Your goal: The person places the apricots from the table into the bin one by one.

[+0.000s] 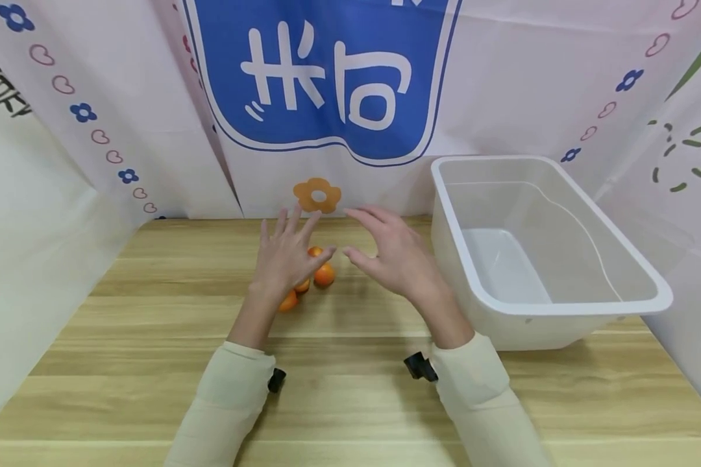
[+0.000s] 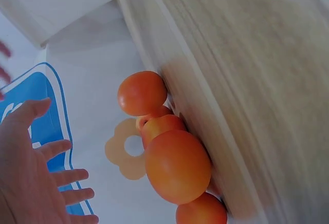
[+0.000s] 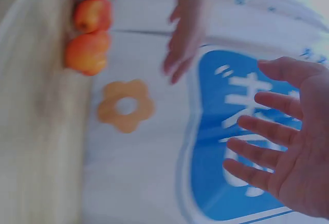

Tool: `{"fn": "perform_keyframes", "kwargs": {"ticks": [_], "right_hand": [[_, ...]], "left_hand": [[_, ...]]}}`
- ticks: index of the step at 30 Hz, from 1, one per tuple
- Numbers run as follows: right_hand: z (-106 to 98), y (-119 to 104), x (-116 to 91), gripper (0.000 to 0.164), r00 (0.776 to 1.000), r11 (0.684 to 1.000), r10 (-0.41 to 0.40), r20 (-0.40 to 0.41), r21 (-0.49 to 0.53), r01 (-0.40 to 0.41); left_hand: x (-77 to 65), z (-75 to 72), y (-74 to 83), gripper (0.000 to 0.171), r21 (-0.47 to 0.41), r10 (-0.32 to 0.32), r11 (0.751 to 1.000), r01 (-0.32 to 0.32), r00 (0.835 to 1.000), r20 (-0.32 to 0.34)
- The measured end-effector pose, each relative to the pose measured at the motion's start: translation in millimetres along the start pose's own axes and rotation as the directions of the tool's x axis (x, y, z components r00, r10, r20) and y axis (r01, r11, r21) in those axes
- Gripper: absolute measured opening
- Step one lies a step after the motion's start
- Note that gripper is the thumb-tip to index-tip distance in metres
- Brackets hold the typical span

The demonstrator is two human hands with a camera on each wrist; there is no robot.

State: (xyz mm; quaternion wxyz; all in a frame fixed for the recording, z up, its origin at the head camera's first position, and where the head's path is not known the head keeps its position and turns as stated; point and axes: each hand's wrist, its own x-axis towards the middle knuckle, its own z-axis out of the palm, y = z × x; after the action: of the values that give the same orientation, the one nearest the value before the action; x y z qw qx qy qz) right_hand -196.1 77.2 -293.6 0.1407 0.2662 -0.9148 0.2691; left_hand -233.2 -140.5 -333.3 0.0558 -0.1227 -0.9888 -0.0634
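Observation:
Several orange-red round fruits, tomato-like in look, lie clustered on the wooden table; one tomato-like fruit (image 1: 324, 275) shows beside my left thumb in the head view. My left hand (image 1: 286, 256) is spread above the cluster and hides part of it. To the right of the fruits hovers my right hand (image 1: 388, 250), fingers loosely extended, holding nothing. In the left wrist view a large fruit (image 2: 177, 166) sits in front of the others, apart from the left fingers (image 2: 77, 196). The right wrist view has fruits (image 3: 88, 53) in a row, with the right hand (image 3: 293, 136) well away from them.
A deep white plastic tub (image 1: 566, 308) stands on the right of the wooden table (image 1: 350, 389), with nothing visible inside. A printed cloth (image 1: 380, 143) hangs behind the table, and white sheets enclose both sides.

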Motion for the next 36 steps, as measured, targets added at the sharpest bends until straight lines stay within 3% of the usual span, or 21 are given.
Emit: {"fn": "perform_keyframes", "kwargs": {"ticks": [3, 9, 17, 21, 27, 31, 36], "right_hand": [[-16.3, -13.8, -7.8, 0.051, 0.995, 0.997, -0.074, -0.069, 0.034, 0.076], [-56.1, -29.0, -28.2, 0.048, 0.960, 0.973, -0.209, -0.184, 0.061, 0.223], [-108.7, 4.8, -54.6, 0.049, 0.947, 0.968, -0.214, -0.241, 0.079, 0.239], [-125.3, 26.1, -67.3, 0.051, 0.956, 0.980, -0.171, -0.240, 0.060, 0.190], [-148.8, 59.9, -88.0, 0.049, 0.954, 0.995, -0.095, -0.284, -0.053, 0.083], [-164.4, 87.3, -103.9, 0.048, 0.951, 0.991, 0.091, -0.294, -0.071, -0.117], [-176.1, 120.3, -125.2, 0.047, 0.916, 0.944, 0.314, -0.250, -0.023, -0.329]], "left_hand": [[0.3, -0.9, 0.1, 0.077, -0.012, 0.010, 1.000, -0.010, 1.000, -0.018], [2.2, -1.1, -0.4, 0.072, -0.031, 0.054, 0.998, -0.056, 0.996, -0.073], [3.9, -3.7, -2.5, 0.070, -0.055, 0.090, 0.994, -0.094, 0.993, -0.074], [4.1, -6.2, -4.1, 0.069, -0.068, 0.090, 0.993, -0.094, 0.994, -0.062], [4.9, -10.3, -6.7, 0.068, -0.056, 0.086, 0.994, -0.089, 0.995, -0.051], [4.9, -10.4, -10.1, 0.068, -0.046, 0.083, 0.995, -0.085, 0.995, -0.052], [3.9, -10.5, -11.7, 0.067, -0.055, 0.082, 0.995, -0.085, 0.996, -0.047]]}}
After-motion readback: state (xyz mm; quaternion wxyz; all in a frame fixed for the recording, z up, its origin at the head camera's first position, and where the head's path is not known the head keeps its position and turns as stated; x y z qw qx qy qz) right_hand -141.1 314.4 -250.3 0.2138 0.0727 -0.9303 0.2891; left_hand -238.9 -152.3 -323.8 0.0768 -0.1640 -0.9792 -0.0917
